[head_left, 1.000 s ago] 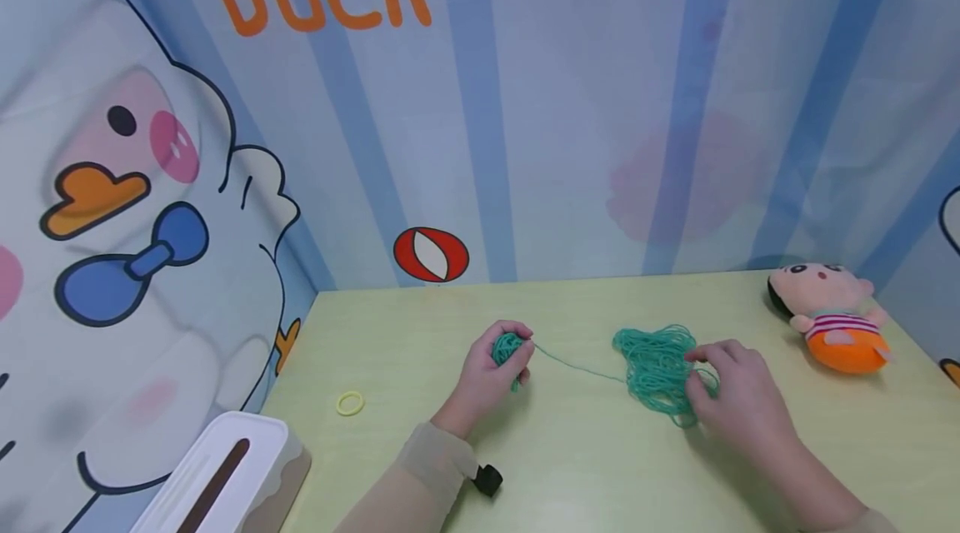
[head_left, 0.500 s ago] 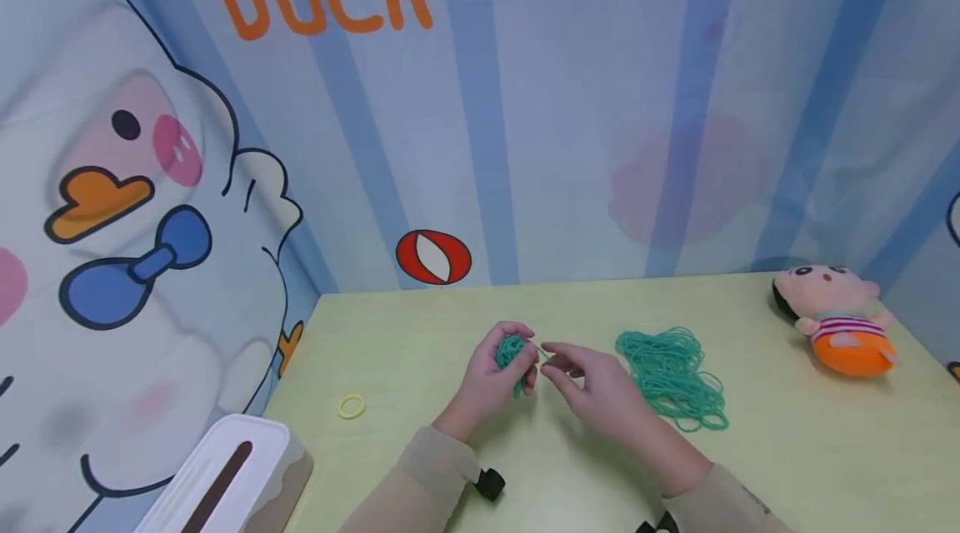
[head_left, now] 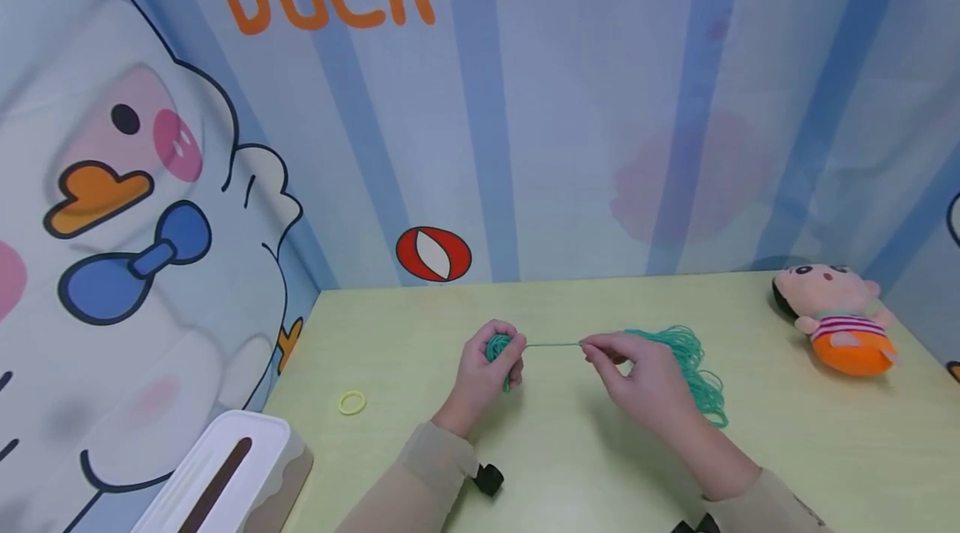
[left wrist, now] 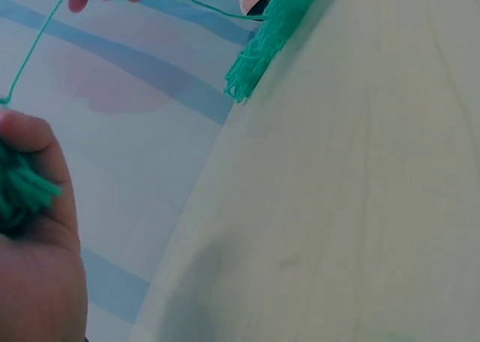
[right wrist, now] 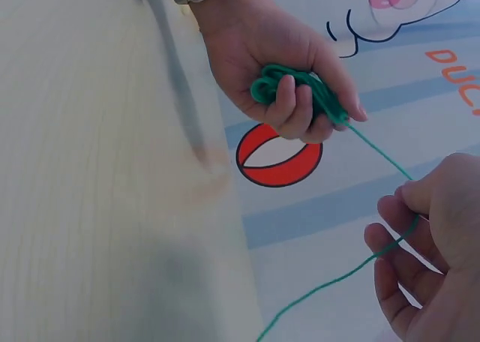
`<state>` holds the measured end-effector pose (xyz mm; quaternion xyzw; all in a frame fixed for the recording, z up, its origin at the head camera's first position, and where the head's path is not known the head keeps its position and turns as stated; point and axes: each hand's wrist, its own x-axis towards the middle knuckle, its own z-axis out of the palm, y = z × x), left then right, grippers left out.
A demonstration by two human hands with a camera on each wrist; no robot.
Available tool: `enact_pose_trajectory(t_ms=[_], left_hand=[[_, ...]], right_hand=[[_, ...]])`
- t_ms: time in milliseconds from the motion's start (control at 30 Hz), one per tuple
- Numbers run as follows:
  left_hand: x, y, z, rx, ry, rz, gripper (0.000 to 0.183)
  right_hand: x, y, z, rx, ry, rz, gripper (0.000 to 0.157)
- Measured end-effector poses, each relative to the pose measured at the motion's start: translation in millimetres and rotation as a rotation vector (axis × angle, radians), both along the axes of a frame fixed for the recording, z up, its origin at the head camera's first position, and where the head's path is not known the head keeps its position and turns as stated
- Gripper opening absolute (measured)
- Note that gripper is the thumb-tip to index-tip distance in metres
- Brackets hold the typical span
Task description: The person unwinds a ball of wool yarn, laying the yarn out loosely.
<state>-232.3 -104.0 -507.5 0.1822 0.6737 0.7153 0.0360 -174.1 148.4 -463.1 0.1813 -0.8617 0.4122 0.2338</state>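
Note:
My left hand (head_left: 486, 366) grips a small wound bundle of green yarn (right wrist: 300, 87), its fingers curled round it. From that bundle a single strand (head_left: 553, 344) runs taut to my right hand (head_left: 637, 371), which pinches it between thumb and index finger. Beyond the pinch, the strand hangs slack past the other fingers in the right wrist view. A loose heap of the same green yarn (head_left: 701, 375) lies on the table to the right, partly hidden behind my right hand in the head view.
A plush doll (head_left: 843, 325) with an orange bottom lies at the back right. On the left are a yellow ring (head_left: 352, 403) and a white-topped box (head_left: 225, 466) with a slot. A duck-printed cloth (head_left: 562, 100) stands behind the pale table (head_left: 405, 333).
My right hand moved left from the yarn heap to beside the left hand, then drew back right with the strand stretched between them. The left hand stayed nearly in place, holding the bundle.

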Motion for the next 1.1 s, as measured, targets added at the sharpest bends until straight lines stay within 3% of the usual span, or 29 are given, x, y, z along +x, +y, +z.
enact_pose_trajectory(t_ms=[267,600,867,1100], left_hand=[[1.7,0.2,2.3,0.003,0.015,0.054,0.022],[1.9,0.7,4.4,0.043,-0.001,0.090,0.021],[2.2,0.3,8.0,-0.071,0.012,0.087,0.028],[-2.3,0.4,3.7,-0.055,-0.031,0.108,0.022]], right_hand=[[19.0,51.7,1.7,0.034,0.005,-0.027,0.017],[33.4,115.2,-8.3,0.157,-0.260,-0.141,0.015],[31.5,140.0,-15.0,0.257,-0.282,-0.151,0.010],[29.3,150.6,-12.7,0.317,-0.430,-0.177,0.017]])
